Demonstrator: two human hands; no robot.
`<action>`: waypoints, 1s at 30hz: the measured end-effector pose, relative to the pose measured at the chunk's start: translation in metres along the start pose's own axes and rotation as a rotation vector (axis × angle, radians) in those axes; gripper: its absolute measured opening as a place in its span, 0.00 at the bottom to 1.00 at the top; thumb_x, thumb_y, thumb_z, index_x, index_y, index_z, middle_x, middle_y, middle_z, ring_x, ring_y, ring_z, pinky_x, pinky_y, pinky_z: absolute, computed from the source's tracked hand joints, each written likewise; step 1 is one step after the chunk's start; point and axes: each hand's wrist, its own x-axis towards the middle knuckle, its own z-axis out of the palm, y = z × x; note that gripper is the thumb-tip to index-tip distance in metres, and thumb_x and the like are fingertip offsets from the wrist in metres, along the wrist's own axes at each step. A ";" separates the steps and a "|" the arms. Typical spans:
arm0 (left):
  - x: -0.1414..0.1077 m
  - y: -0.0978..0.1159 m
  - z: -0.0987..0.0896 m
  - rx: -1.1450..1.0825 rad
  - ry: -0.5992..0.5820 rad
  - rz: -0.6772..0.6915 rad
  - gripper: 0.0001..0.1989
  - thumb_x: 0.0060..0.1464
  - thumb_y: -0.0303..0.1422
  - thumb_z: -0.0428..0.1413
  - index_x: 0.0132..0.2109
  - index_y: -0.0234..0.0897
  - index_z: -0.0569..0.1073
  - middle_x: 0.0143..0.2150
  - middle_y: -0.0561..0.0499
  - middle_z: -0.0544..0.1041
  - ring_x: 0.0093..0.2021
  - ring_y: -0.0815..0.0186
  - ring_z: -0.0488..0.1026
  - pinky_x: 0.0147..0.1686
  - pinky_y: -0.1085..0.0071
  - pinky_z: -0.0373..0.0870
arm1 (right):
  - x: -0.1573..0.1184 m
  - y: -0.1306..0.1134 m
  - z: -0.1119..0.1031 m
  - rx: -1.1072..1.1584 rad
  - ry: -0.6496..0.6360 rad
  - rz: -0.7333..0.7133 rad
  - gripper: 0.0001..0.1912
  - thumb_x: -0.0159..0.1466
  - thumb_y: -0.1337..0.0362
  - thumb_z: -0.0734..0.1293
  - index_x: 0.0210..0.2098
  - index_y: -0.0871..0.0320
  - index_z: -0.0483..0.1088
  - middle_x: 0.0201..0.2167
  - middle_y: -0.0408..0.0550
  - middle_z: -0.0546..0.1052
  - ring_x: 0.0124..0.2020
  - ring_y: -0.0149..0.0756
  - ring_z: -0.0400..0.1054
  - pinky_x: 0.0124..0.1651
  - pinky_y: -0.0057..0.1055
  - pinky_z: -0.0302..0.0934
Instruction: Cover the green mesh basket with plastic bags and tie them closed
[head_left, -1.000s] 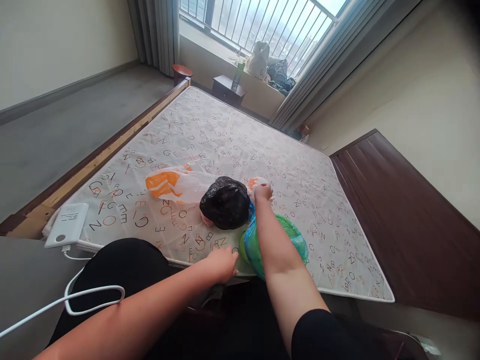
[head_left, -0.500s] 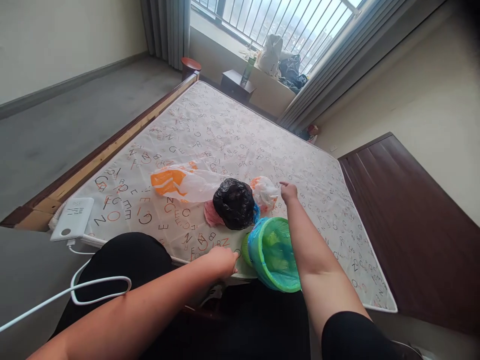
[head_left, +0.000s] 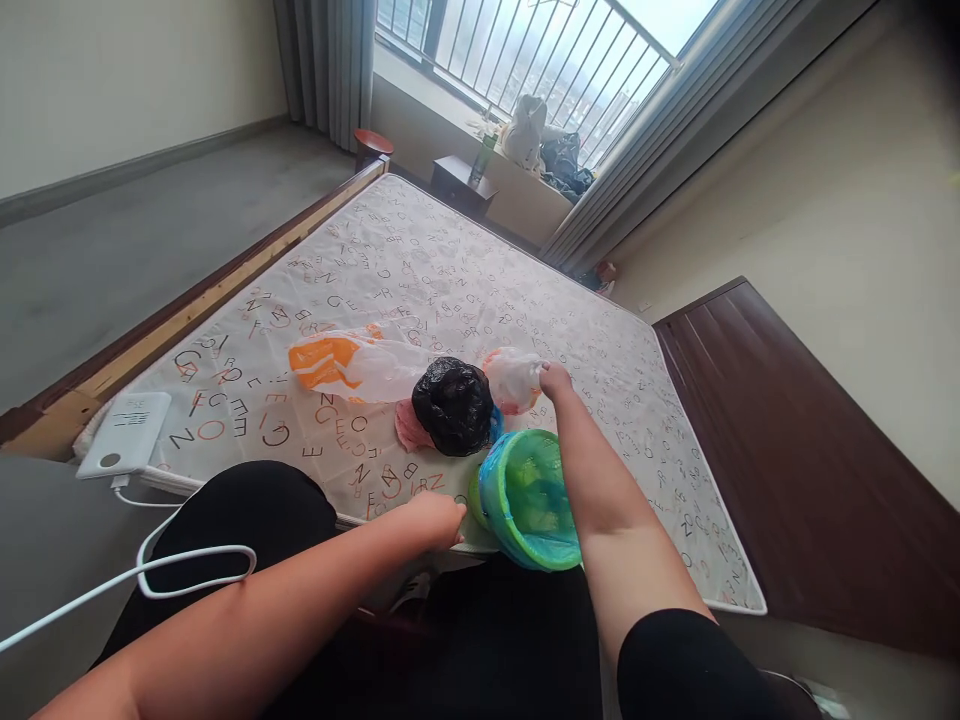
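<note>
My right hand [head_left: 555,382] reaches over the mattress with its fingers closed on the edge of a crumpled white and orange plastic bag [head_left: 514,380]. Beside that bag lies a bunched black plastic bag [head_left: 454,405], with a pink bag [head_left: 412,428] partly under it and a bit of blue plastic at its right. A longer white and orange plastic bag [head_left: 326,365] stretches out to the left. Closer to me a green bin [head_left: 510,515] with a blue-green liner leans tilted at the mattress edge. Left of the bin, my left hand [head_left: 439,520] is curled closed, with nothing visible in it.
The letter-printed mattress [head_left: 465,290] fills the middle, within a wooden bed frame [head_left: 247,275]. A white power bank [head_left: 127,432] with a white cable lies at the left corner. A dark headboard [head_left: 787,450] stands right; a small nightstand [head_left: 461,185] stands by the window.
My right hand has come onto the white and orange plastic bag at its right side and closed on it. My left hand stays beside the bin. The view has shifted slightly.
</note>
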 end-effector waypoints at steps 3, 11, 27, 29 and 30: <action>0.010 0.001 -0.006 0.008 0.086 -0.030 0.20 0.55 0.42 0.60 0.51 0.36 0.78 0.48 0.31 0.80 0.49 0.40 0.78 0.46 0.48 0.74 | 0.002 0.022 -0.061 0.039 0.114 -0.035 0.19 0.70 0.71 0.58 0.53 0.65 0.77 0.57 0.57 0.75 0.60 0.41 0.67 0.64 0.35 0.61; 0.022 0.009 -0.015 -0.206 0.306 -0.017 0.30 0.63 0.52 0.49 0.62 0.37 0.70 0.54 0.36 0.77 0.54 0.45 0.75 0.51 0.54 0.72 | -0.139 0.085 -0.199 0.248 0.376 -0.308 0.20 0.67 0.57 0.63 0.52 0.58 0.79 0.58 0.53 0.75 0.54 0.45 0.73 0.47 0.40 0.77; 0.043 0.029 0.018 -0.224 0.485 0.313 0.21 0.66 0.44 0.50 0.60 0.44 0.73 0.53 0.42 0.70 0.52 0.53 0.74 0.55 0.57 0.70 | -0.325 0.134 -0.038 0.286 0.580 -0.201 0.14 0.70 0.56 0.61 0.48 0.57 0.71 0.70 0.57 0.57 0.71 0.51 0.52 0.68 0.58 0.55; 0.043 0.030 0.017 -0.213 0.474 0.292 0.21 0.65 0.44 0.52 0.61 0.43 0.73 0.54 0.42 0.70 0.52 0.53 0.74 0.55 0.57 0.70 | -0.316 0.115 -0.028 0.250 0.492 -0.265 0.21 0.70 0.54 0.63 0.59 0.55 0.65 0.72 0.55 0.53 0.73 0.49 0.49 0.70 0.55 0.52; 0.043 0.030 0.016 -0.206 0.470 0.286 0.22 0.65 0.44 0.52 0.61 0.43 0.72 0.54 0.42 0.70 0.52 0.53 0.74 0.55 0.56 0.71 | -0.308 0.104 -0.020 0.200 0.393 -0.301 0.25 0.70 0.54 0.63 0.64 0.53 0.62 0.73 0.54 0.51 0.73 0.48 0.47 0.71 0.53 0.51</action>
